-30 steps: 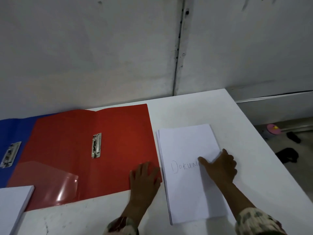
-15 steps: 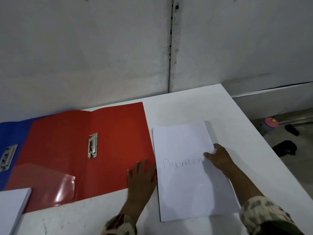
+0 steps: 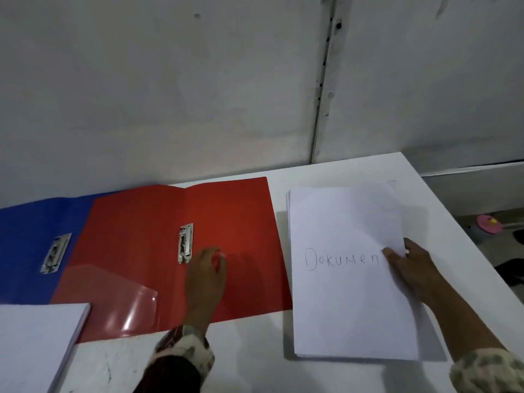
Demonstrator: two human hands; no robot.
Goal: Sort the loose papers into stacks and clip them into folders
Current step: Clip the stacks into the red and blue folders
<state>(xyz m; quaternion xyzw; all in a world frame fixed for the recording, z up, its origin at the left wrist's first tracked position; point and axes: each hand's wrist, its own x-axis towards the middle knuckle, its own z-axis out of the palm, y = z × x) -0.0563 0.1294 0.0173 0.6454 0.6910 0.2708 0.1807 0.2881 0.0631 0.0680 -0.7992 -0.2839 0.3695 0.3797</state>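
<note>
The blue folder is running off the left edge, its right part lying hidden under the red folder. The second paper stack at bottom left is being cut by the left and bottom edges. The right hand is covering the end of the word written on the paper stack — the last letters aren't showing; its fingers are going under the top sheet, out of sight. The left hand is looking motion-blurred at the fingertips — contact with the red folder can't be told. The pink object on the floor is too small to identify.
</note>
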